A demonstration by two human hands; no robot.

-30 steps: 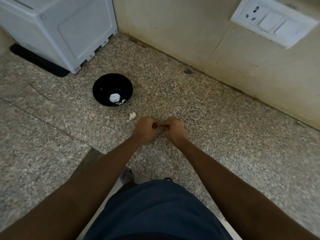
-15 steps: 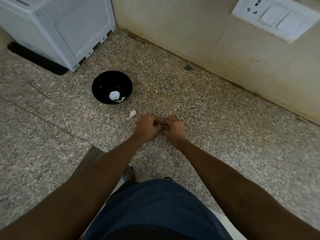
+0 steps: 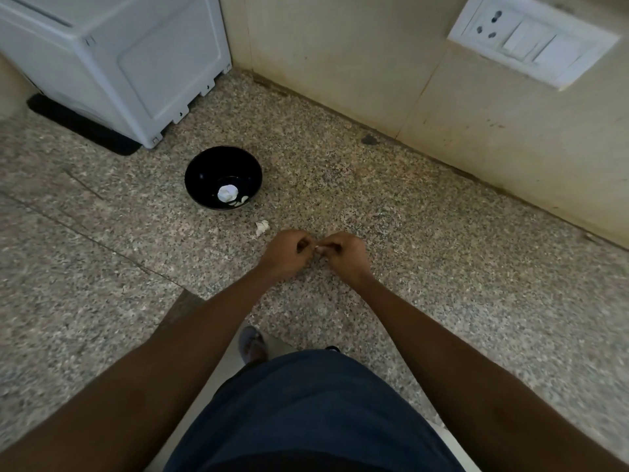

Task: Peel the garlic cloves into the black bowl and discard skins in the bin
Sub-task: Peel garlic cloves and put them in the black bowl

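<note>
A black bowl (image 3: 223, 178) stands on the speckled granite counter (image 3: 425, 267), left of and beyond my hands. Inside it lie a white garlic piece (image 3: 227, 193) and a couple of small pale cloves (image 3: 242, 200). A scrap of white garlic skin (image 3: 262, 227) lies on the counter between the bowl and my left hand. My left hand (image 3: 287, 252) and my right hand (image 3: 343, 252) are held close together over the counter, fingers curled, pinching a small garlic clove (image 3: 318, 248) between their fingertips. The clove is mostly hidden by the fingers.
A white appliance (image 3: 112, 59) on a black mat (image 3: 81, 126) occupies the back left corner. A beige tiled wall (image 3: 374, 63) with a white socket panel (image 3: 531, 40) runs along the back. The counter's front edge is near my body; no bin is in view.
My hands have stayed together on the clove, and a sliver of white now shows between the fingertips. The camera has shifted slightly.
</note>
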